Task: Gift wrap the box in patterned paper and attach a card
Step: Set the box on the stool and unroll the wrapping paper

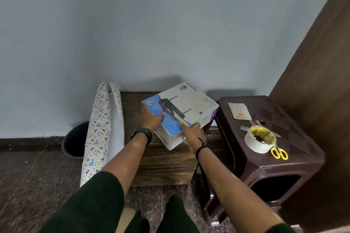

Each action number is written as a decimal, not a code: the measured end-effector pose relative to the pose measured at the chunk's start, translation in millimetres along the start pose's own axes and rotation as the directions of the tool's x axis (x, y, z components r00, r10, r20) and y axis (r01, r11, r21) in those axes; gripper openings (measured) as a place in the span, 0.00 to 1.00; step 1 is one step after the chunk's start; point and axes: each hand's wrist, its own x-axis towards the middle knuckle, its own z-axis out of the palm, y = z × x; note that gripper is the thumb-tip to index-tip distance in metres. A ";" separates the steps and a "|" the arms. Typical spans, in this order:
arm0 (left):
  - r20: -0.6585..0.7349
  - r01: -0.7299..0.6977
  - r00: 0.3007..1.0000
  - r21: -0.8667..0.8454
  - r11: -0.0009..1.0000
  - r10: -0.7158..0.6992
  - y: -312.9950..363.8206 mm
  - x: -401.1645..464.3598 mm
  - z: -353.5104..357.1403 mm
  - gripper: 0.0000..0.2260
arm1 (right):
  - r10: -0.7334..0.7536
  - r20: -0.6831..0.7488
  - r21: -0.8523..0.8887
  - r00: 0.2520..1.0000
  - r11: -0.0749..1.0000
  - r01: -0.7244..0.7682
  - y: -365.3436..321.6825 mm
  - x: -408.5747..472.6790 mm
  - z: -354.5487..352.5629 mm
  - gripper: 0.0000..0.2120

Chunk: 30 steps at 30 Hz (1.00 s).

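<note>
- box (186,108): glossy printed cardboard
- paper roll (97,132): matt patterned paper
- low table (166,162): dark grained wood
- stool (295,159): brown moulded plastic, slight sheen
- tape roll (259,139): clear glossy plastic

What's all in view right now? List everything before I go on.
box: 1, white and blue, held tilted over the wooden table
wrapping paper: 1, partly unrolled, patterned, left of table
bin: 1, black, behind paper
stool: 1, brown plastic, right
card: 1, pale, on stool
tape roll: 1, clear, on stool
scissors: 1, yellow handles, beside tape
left hand: grip on box's left end
right hand: grip on box's near corner
</note>
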 end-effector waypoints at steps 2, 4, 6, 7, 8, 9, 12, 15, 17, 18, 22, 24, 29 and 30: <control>-0.027 -0.088 0.996 -0.036 0.995 0.087 15.2 -13.4 7.3 0.34 | -0.063 -0.028 0.011 0.998 0.998 0.063 -6.9 0.5 -9.9 0.19; -0.061 -0.143 0.988 -0.079 0.987 0.139 37.8 -27.3 19.2 0.32 | -0.151 -0.085 -0.016 0.985 0.989 0.150 -22.3 1.4 -23.6 0.19; -0.086 -0.166 0.984 -0.113 0.980 0.157 60.3 -36.7 36.5 0.31 | -0.231 -0.129 -0.055 0.964 0.973 0.226 -43.1 5.1 -42.0 0.20; -0.092 -0.184 0.981 -0.121 0.975 0.174 70.6 -39.8 47.7 0.31 | -0.261 -0.149 -0.058 0.954 0.965 0.255 -54.4 6.3 -54.4 0.23; -0.092 -0.202 0.977 -0.124 0.972 0.191 79.7 -42.8 59.0 0.33 | -0.304 -0.168 -0.057 0.938 0.953 0.299 -65.2 7.7 -66.7 0.27; -0.083 -0.212 0.976 -0.118 0.970 0.203 87.8 -45.1 71.4 0.34 | -0.338 -0.193 -0.063 0.921 0.941 0.332 -74.8 8.5 -80.7 0.27; -0.012 -0.210 0.978 -0.124 0.970 0.210 108.5 -51.9 113.1 0.36 | -0.418 -0.254 -0.097 0.872 0.908 0.407 -97.1 12.5 -127.4 0.20; 0.093 -0.227 0.966 -0.146 0.963 0.242 121.3 -55.1 160.4 0.32 | -0.462 -0.300 -0.201 0.834 0.886 0.418 -112.6 23.0 -179.1 0.17; 0.139 -0.261 0.949 -0.158 0.952 0.283 128.5 -57.6 192.8 0.29 | -0.470 -0.324 -0.277 0.821 0.877 0.392 -122.1 34.6 -211.6 0.15; 0.159 -0.268 0.943 -0.153 0.951 0.292 131.7 -58.4 208.8 0.28 | -0.458 -0.337 -0.291 0.822 0.881 0.372 -126.5 41.4 -225.4 0.15; 0.247 -0.232 0.933 -0.140 0.963 0.261 137.6 -51.9 262.1 0.29 | -0.387 -0.384 -0.261 0.838 0.916 0.304 -129.4 69.9 -266.2 0.20; 0.286 -0.219 0.928 -0.102 0.971 0.239 136.8 -44.8 281.7 0.27 | -0.353 -0.396 -0.234 0.848 0.932 0.278 -122.9 83.4 -278.8 0.24; 0.430 -0.314 0.866 0.072 0.947 0.255 126.7 -28.8 318.8 0.25 | -0.228 -0.426 -0.182 0.875 0.970 0.164 -100.1 116.2 -303.9 0.38; 0.466 -0.327 0.850 0.102 0.939 0.245 124.7 -26.7 323.8 0.25 | -0.218 -0.427 -0.194 0.877 0.970 0.147 -97.8 121.1 -308.7 0.37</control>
